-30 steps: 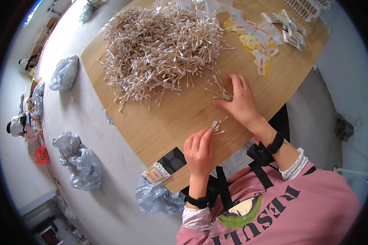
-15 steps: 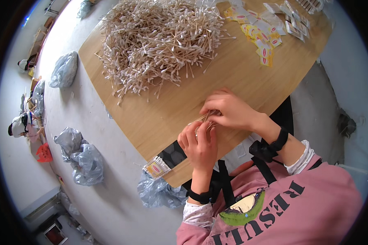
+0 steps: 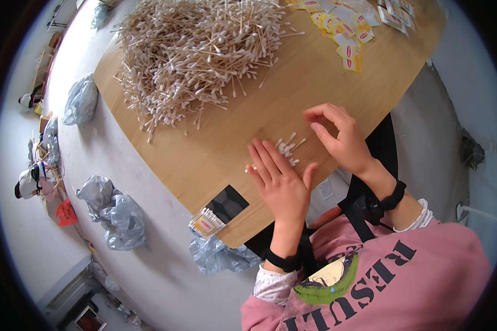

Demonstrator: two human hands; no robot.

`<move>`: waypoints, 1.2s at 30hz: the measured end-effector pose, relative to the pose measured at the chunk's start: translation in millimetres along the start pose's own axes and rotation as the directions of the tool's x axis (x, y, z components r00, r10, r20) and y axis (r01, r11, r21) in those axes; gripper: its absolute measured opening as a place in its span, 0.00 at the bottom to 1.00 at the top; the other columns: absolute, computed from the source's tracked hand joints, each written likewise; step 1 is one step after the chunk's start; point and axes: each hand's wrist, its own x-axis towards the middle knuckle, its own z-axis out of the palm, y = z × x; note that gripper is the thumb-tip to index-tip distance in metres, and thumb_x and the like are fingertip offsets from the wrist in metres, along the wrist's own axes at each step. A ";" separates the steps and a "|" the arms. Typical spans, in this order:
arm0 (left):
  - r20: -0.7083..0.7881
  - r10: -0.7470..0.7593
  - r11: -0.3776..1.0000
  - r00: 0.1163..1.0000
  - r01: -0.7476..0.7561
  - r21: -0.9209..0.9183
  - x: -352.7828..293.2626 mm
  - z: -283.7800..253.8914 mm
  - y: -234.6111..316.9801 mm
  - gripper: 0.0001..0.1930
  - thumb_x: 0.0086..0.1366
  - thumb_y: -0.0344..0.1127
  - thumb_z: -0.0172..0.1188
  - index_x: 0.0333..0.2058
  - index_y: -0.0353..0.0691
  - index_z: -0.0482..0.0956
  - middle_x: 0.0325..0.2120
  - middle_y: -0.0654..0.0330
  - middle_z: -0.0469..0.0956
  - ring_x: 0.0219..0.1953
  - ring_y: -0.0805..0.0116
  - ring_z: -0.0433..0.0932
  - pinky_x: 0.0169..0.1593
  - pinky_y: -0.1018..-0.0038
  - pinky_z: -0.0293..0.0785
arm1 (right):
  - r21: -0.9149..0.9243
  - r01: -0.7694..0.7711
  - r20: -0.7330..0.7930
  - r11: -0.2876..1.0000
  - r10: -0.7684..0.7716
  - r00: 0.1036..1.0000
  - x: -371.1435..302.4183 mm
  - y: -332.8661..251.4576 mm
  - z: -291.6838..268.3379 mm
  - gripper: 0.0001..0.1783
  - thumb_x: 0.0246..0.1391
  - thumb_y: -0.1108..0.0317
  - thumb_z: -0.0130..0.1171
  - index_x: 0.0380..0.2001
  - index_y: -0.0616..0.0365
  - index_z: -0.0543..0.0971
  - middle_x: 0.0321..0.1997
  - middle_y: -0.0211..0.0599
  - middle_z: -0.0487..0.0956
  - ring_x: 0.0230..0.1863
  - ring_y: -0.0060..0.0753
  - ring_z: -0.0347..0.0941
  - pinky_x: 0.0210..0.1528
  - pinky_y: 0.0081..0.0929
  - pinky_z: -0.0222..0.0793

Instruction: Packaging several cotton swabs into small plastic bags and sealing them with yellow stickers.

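Note:
A small bundle of cotton swabs (image 3: 288, 147) lies on the wooden table, its white tips showing beyond the fingers of my left hand (image 3: 281, 185). That hand is flat over the bundle with fingers stretched out, hiding most of the sticks. To the right, my right hand (image 3: 343, 139) hovers apart from the swabs, thumb and curved fingers separated and nothing between them. Farther off, a large heap of loose cotton swabs (image 3: 199, 60) covers the far left of the tabletop.
At the table's near left corner, a labelled pack of swabs (image 3: 206, 223) sits beside a dark flat panel (image 3: 227, 204). Yellow-and-white labels (image 3: 345, 41) and clear packs (image 3: 393, 17) lie far right. Grey plastic bags (image 3: 120, 220) rest on the floor. People work at far left.
Both hands were close together, fingers around the swab sticks. Now the swabs lie on the table, the right hand has moved up and right, and the left has flattened out. The view has shifted slightly.

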 end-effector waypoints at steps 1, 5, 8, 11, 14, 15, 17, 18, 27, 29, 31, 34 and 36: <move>0.011 0.000 1.000 1.000 0.000 0.004 -10.2 1.9 4.1 0.53 0.64 0.66 0.54 0.68 0.23 0.48 0.71 0.39 0.47 0.75 0.45 0.43 0.74 0.52 0.31 | -0.001 0.004 -0.023 1.000 -0.004 1.000 -2.6 2.1 1.3 0.11 0.55 0.77 0.59 0.42 0.59 0.79 0.41 0.36 0.81 0.47 0.37 0.75 0.53 0.31 0.69; 0.065 0.032 0.999 0.997 -0.034 0.034 -36.0 4.1 12.9 0.56 0.61 0.68 0.55 0.69 0.22 0.45 0.71 0.37 0.45 0.75 0.42 0.41 0.74 0.50 0.34 | -0.011 0.060 -0.116 0.998 -0.061 0.991 -0.5 11.5 9.4 0.07 0.55 0.75 0.59 0.39 0.58 0.78 0.37 0.36 0.81 0.44 0.43 0.75 0.50 0.36 0.67; 0.037 0.006 1.000 0.999 -0.007 0.026 -7.1 0.7 3.8 0.57 0.59 0.67 0.57 0.69 0.23 0.45 0.71 0.38 0.46 0.74 0.44 0.43 0.73 0.50 0.39 | -0.022 0.122 -0.162 0.992 -0.124 0.979 1.5 18.1 14.9 0.07 0.55 0.75 0.59 0.38 0.57 0.78 0.35 0.36 0.80 0.41 0.43 0.75 0.49 0.36 0.67; -0.044 0.049 0.998 0.998 -0.047 0.044 29.7 -1.5 -10.9 0.56 0.60 0.65 0.58 0.69 0.24 0.45 0.71 0.38 0.48 0.74 0.44 0.44 0.73 0.51 0.41 | -0.090 0.196 -0.196 0.977 -0.210 0.958 2.7 20.2 17.8 0.07 0.54 0.75 0.59 0.37 0.57 0.78 0.34 0.35 0.80 0.38 0.42 0.75 0.48 0.36 0.67; -0.079 0.076 0.995 0.994 -0.071 0.070 55.3 -4.6 -27.6 0.54 0.62 0.63 0.58 0.69 0.23 0.46 0.70 0.38 0.51 0.74 0.45 0.45 0.73 0.52 0.41 | -0.144 0.238 -0.189 0.961 -0.262 0.946 3.9 17.3 21.5 0.07 0.53 0.76 0.60 0.37 0.56 0.78 0.33 0.35 0.79 0.38 0.42 0.75 0.48 0.36 0.67; -0.083 0.087 0.994 0.993 -0.081 0.076 59.2 -5.9 -29.8 0.54 0.62 0.63 0.58 0.69 0.23 0.46 0.70 0.38 0.51 0.74 0.45 0.45 0.73 0.52 0.41 | -0.143 0.241 -0.192 0.960 -0.266 0.945 3.7 17.2 21.8 0.07 0.53 0.76 0.60 0.37 0.56 0.78 0.33 0.35 0.79 0.38 0.42 0.75 0.48 0.36 0.67; -0.081 0.082 0.994 0.993 -0.076 0.077 61.4 -7.2 -30.1 0.54 0.63 0.63 0.57 0.69 0.23 0.46 0.70 0.38 0.51 0.74 0.45 0.45 0.73 0.52 0.41 | -0.147 0.244 -0.188 0.959 -0.269 0.945 3.4 19.2 21.3 0.08 0.52 0.76 0.60 0.36 0.56 0.78 0.33 0.35 0.79 0.38 0.41 0.76 0.48 0.36 0.67; -0.075 0.075 0.995 0.994 -0.069 0.076 62.2 -6.1 -28.7 0.54 0.63 0.64 0.57 0.69 0.23 0.46 0.70 0.38 0.51 0.74 0.45 0.45 0.74 0.52 0.41 | -0.152 0.242 -0.190 0.958 -0.269 0.944 3.3 21.0 20.2 0.08 0.52 0.76 0.60 0.36 0.56 0.78 0.33 0.35 0.79 0.38 0.41 0.76 0.48 0.36 0.67; -0.115 0.060 0.996 0.992 -0.051 0.079 50.3 -3.1 -22.6 0.54 0.63 0.65 0.56 0.69 0.23 0.45 0.70 0.36 0.48 0.74 0.44 0.45 0.73 0.50 0.40 | -0.079 0.212 -0.177 0.974 -0.223 0.958 3.5 18.5 20.3 0.08 0.51 0.79 0.61 0.36 0.57 0.80 0.34 0.34 0.80 0.40 0.43 0.75 0.48 0.35 0.67; -0.099 0.063 0.995 0.993 -0.055 0.081 72.8 -4.7 -34.9 0.55 0.63 0.65 0.56 0.69 0.23 0.45 0.71 0.36 0.47 0.74 0.44 0.45 0.73 0.50 0.40 | -0.100 0.229 -0.208 0.968 -0.245 0.947 4.8 18.1 21.9 0.07 0.52 0.77 0.59 0.36 0.56 0.79 0.31 0.33 0.80 0.37 0.40 0.76 0.48 0.35 0.67; -0.083 0.065 0.995 0.994 -0.059 0.083 77.2 -6.6 -38.7 0.55 0.63 0.65 0.56 0.69 0.23 0.44 0.71 0.36 0.46 0.74 0.44 0.44 0.73 0.50 0.40 | -0.105 0.229 -0.203 0.968 -0.246 0.948 3.7 19.0 21.7 0.07 0.52 0.77 0.59 0.36 0.56 0.79 0.32 0.33 0.80 0.37 0.40 0.76 0.48 0.35 0.67; -0.069 0.117 0.988 0.991 -0.109 0.109 63.1 -7.3 -35.5 0.55 0.62 0.66 0.55 0.69 0.23 0.44 0.71 0.37 0.46 0.74 0.45 0.43 0.73 0.50 0.40 | -0.105 0.232 -0.206 0.967 -0.249 0.946 3.8 19.0 22.7 0.07 0.53 0.77 0.59 0.36 0.57 0.79 0.32 0.33 0.80 0.37 0.40 0.76 0.48 0.35 0.67; -0.010 0.133 0.988 0.991 -0.132 0.076 31.4 -6.0 -26.0 0.56 0.62 0.67 0.54 0.69 0.24 0.45 0.72 0.38 0.46 0.75 0.45 0.43 0.73 0.50 0.39 | -0.106 0.227 -0.209 0.968 -0.245 0.947 1.7 19.4 22.7 0.07 0.53 0.77 0.59 0.36 0.57 0.79 0.32 0.34 0.80 0.37 0.40 0.76 0.48 0.36 0.67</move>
